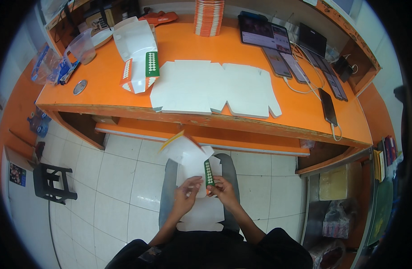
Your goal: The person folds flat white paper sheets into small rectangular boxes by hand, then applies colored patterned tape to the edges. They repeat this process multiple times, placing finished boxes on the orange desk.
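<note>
A partly folded cardboard food box [186, 158], white inside with a green patterned side wall, stands tilted above my lap. My right hand [223, 192] grips the near end of that green wall, where a bit of orange shows. At the box's near left edge, my left hand [188, 193] has its thumb and fingers closed on the card. Beneath the box, flat white cardboard [201, 214] lies across my thighs. On the orange table [179, 41] ahead, a pile of flat white box blanks [212, 87] reaches the front edge, beside an open folded box [141, 58].
A tall stack of orange-and-white cartons [209, 18] stands at the back. Tablets [265, 33], phones [328, 106] and white cables lie on the right. A clear plastic jug [82, 46] and a round metal lid [80, 87] are on the left. A black stool [54, 183] stands on the floor.
</note>
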`<state>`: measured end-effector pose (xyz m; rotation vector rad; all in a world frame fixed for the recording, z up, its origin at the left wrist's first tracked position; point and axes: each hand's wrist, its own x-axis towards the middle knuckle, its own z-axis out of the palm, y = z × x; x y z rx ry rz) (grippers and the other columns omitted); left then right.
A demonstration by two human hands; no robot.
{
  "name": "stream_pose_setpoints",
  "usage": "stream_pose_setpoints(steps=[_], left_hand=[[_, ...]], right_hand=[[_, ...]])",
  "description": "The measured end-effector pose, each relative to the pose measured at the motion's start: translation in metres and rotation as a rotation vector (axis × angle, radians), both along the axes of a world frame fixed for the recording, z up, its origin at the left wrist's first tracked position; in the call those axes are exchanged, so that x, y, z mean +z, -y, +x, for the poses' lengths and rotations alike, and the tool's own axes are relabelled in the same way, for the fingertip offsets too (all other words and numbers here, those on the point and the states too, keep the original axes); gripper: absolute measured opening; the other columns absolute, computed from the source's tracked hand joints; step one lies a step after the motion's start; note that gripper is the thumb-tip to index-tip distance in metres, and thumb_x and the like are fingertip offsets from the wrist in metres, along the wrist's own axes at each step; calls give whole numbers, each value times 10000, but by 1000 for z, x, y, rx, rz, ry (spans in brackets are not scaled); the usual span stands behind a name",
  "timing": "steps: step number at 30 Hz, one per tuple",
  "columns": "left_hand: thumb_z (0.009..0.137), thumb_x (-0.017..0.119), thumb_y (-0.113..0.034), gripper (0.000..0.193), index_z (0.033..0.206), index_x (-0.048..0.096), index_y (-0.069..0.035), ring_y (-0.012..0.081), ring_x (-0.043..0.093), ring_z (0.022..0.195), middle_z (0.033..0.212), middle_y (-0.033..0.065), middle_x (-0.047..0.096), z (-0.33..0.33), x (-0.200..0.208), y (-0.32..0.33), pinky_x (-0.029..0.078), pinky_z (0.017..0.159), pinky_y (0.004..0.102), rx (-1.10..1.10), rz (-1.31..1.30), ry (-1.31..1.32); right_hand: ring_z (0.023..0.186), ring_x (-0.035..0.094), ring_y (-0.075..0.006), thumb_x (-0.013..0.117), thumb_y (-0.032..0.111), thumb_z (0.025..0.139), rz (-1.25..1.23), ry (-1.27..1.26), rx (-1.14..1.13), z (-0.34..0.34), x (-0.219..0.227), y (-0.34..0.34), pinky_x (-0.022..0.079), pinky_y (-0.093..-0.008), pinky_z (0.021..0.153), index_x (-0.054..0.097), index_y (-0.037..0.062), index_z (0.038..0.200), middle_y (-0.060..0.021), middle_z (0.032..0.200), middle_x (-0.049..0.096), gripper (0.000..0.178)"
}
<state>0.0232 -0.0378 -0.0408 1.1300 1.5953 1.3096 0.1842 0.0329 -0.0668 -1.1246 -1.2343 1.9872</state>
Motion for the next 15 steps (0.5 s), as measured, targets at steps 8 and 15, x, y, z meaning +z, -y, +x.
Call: stream_pose_setpoints(steps=[8, 15], left_hand=[[951, 551, -222, 329, 1217, 434, -67, 193, 620, 827, 1026, 113, 633, -15, 6, -1, 501, 747, 304, 125, -69, 176], [967, 536, -247, 357, 1222, 385, -48, 147, 618, 765, 959, 128, 620, 1, -10, 9, 513, 710, 254, -2, -112, 537]], right_hand=[[716, 566, -100, 672, 31, 834, -208, -240, -302, 5, 2, -10, 431, -232, 553, 365, 149, 1048, -70, 839, 620, 392], [723, 564, -64, 677, 47, 843, -21, -161, -192, 3, 2, -3, 418, -211, 564, 433, 144, 968, -13, 848, 621, 291]])
